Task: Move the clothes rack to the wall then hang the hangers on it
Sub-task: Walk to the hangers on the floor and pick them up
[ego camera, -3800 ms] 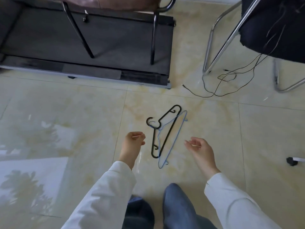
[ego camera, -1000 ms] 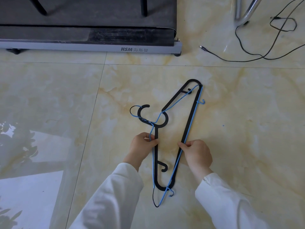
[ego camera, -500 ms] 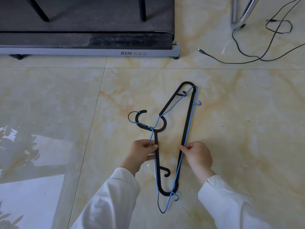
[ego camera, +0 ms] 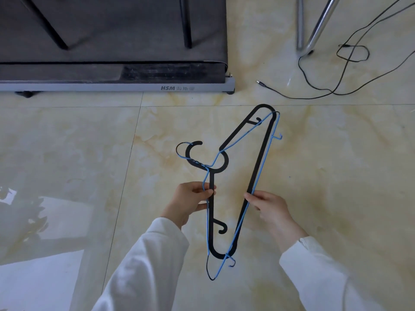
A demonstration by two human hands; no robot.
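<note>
A black plastic hanger (ego camera: 258, 162) and a thin blue wire hanger (ego camera: 268, 149) are stacked together, hooks pointing left. My left hand (ego camera: 190, 200) pinches the arm of both hangers just below the hooks. My right hand (ego camera: 267, 205) pinches their long bottom bars. The pair is held just above the marble floor, between my white sleeves. No clothes rack is identifiable in the head view.
A dark treadmill (ego camera: 116, 85) with a grey end rail lies across the top left, black chair legs standing on it. Chrome chair legs (ego camera: 314, 30) rise at the top right. A loose black cable (ego camera: 314, 90) trails over the tiles near them.
My hands reached down and closed on the two hangers, which lay on the floor. Over the last second the hangers have come slightly towards me, off the tiles.
</note>
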